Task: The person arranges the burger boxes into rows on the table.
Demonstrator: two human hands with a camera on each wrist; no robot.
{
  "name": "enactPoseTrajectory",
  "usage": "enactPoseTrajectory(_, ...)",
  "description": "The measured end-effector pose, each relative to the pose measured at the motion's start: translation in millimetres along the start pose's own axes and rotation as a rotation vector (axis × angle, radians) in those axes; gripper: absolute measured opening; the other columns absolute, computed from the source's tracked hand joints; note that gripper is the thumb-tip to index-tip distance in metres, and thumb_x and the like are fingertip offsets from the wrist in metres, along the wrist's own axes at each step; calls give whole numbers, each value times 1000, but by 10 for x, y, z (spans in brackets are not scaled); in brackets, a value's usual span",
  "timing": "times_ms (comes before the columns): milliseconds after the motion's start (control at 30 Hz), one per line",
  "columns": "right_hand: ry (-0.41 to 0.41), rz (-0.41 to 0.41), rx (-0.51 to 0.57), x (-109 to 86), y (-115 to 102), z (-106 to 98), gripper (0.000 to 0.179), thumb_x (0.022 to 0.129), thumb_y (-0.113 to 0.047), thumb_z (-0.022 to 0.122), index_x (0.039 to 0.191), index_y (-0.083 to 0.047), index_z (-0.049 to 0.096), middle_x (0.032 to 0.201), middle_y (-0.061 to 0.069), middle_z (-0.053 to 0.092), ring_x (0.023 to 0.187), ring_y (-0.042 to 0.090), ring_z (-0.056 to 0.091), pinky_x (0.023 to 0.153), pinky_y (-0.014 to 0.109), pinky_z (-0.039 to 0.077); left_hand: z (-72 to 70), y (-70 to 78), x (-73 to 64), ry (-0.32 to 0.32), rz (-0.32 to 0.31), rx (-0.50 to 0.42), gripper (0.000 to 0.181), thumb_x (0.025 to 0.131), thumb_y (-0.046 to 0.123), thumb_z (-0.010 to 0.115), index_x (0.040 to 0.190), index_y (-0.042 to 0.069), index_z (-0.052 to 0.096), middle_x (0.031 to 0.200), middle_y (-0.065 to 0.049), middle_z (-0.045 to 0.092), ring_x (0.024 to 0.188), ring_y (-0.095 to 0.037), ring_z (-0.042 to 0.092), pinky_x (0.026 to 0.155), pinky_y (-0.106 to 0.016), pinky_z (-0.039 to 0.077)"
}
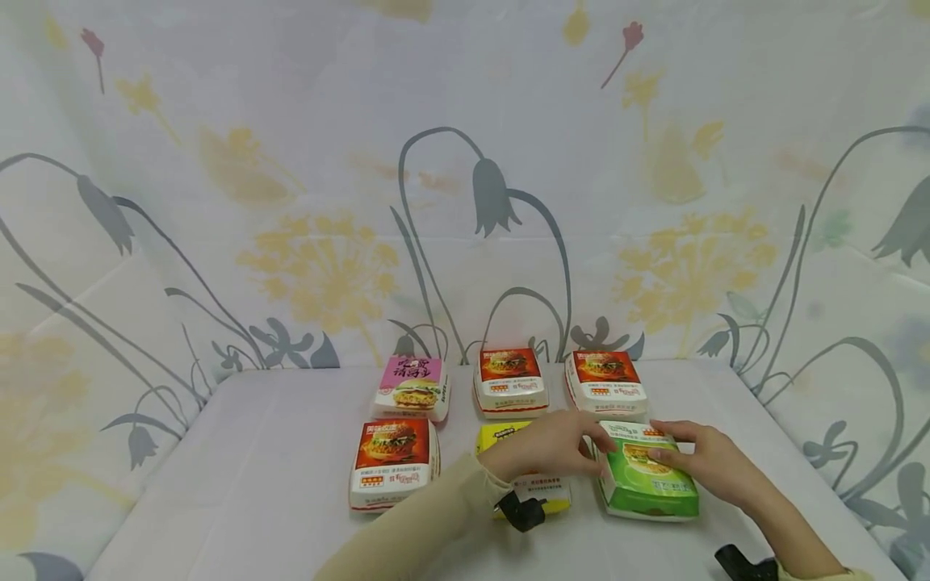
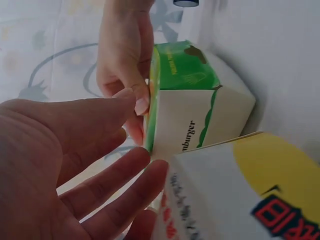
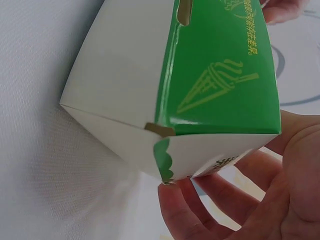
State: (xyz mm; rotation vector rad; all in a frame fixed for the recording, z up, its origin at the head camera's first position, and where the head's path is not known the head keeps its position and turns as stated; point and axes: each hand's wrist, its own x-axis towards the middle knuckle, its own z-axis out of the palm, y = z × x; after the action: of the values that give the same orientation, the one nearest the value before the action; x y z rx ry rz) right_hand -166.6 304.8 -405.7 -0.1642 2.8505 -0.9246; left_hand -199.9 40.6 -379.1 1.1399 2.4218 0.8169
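Observation:
A green burger box (image 1: 650, 478) lies on the white cloth at the front right, between the two hands. My right hand (image 1: 715, 460) holds its right side, the thumb on the lid and the fingers along the edge; in the right wrist view those fingers (image 3: 215, 205) curve against the box's side. At the left side is my left hand (image 1: 555, 444), its fingers loosely extended close to the green box and holding nothing. Under the left wrist lies a yellow-and-white burger box (image 1: 545, 491), partly hidden by the hand and sleeve.
Behind stand a pink burger box (image 1: 412, 383) and two red-and-white ones, the middle box (image 1: 511, 379) and the right box (image 1: 605, 383). Another red-and-white box (image 1: 392, 460) sits front left, beside the left sleeve. A flower-patterned curtain (image 1: 465, 266) rises behind the table.

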Motion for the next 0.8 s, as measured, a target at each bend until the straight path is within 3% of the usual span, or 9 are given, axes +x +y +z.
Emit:
enactPoseTrajectory(233,43,-15,-16,-8,20,24,66,92,-44,69,135,4,58,133,32,55,121,55,48,89,66,44,48,-37,5,-9,-25,19,36,89,26,77,125,26,71,118,16,60,97,2,60,75,-15,45)
enactPoseTrajectory(467,110,-14,-36,-61,43,1,48,94,-38,68,123,0,68,111,20,70,107,44,61,78,54,51,70,-40,44,-3,-74,64,44,86,34,80,128,34,68,119,19,61,100,2,58,75,-17,45)
enactPoseTrajectory(600,110,-16,-37,-64,59,-25,47,92,-39,72,120,-2,69,112,21,69,107,45,61,78,55,51,72,-40,52,2,-93,76,46,84,35,81,129,35,67,121,19,61,98,2,58,73,-18,46)
enactPoseTrajectory(800,96,-56,-11,-73,82,-28,54,89,-35,75,128,1,63,122,24,65,111,45,59,83,51,55,62,-28,41,-1,-76,70,47,85,34,81,130,32,67,125,18,61,96,3,58,72,-17,47)
